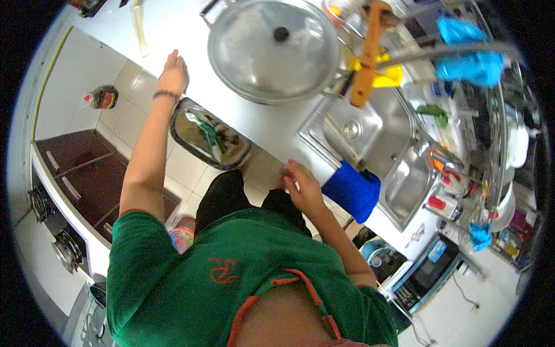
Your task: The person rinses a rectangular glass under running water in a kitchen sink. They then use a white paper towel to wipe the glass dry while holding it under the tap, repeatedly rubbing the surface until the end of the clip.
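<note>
My left hand (173, 75) lies at the front edge of the white counter (191, 34), fingers stretched out and nothing in them. Close below it is an open bin (180, 144) with a dark rim, holding green and whitish waste. My right hand (303, 186) hangs in front of the counter, left of a blue cloth (352, 189) draped over its edge by the sink. Its fingers are loosely bent and apart, and I see nothing held. A large pan with a domed metal lid (272, 49) stands on the counter beyond both hands.
A double steel sink (373, 130) is at the right, with a wooden-handled tool (368, 58) near its far end. A rack (497, 110) holds blue bags. A microwave (428, 272) stands lower right, an oil bottle (104, 97) on the floor, a gas hob (60, 240) left.
</note>
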A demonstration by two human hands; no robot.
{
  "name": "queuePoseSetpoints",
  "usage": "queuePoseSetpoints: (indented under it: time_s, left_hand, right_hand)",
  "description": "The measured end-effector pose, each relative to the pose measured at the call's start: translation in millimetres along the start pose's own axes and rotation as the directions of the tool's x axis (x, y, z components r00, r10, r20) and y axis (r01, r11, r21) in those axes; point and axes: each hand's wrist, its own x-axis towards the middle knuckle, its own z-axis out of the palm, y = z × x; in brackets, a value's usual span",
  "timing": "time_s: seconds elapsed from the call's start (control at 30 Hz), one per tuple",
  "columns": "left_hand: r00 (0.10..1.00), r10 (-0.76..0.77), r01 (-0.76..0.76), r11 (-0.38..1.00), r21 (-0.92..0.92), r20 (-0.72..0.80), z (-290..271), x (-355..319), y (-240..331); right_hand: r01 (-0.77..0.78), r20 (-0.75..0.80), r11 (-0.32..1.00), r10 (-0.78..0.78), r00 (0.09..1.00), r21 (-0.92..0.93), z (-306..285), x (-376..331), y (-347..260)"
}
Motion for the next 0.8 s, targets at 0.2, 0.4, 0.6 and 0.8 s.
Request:
queuePoseSetpoints:
  time_s: [0.2,0.4,0.6,0.8]
  left_hand:
    - [0.993,-0.002,-0.031,0.957,-0.289,-0.115,-49,-130,92]
    - [0.898,-0.429,0.24,0.282,-0.929,0.102,-38,-210,247]
    - [0.817,-0.466,0.308,-0.145,-0.94,0.34,-39,-213,345]
    - [0.824,-0.398,0.348,-0.208,-0.914,0.404,-35,-200,393]
  right_hand:
    - [-0.123,-0.279,0.986,0.088,0.956,-0.111,-79,-29,100]
    - [-0.336,-0.049,0.837,0.35,0.935,-0.432,-138,-22,268]
    - [-0.171,0.225,0.704,0.433,0.873,-0.69,-98,-2,362]
    - [-0.269,0.214,0.76,0.47,0.857,-0.592,-89,11,360]
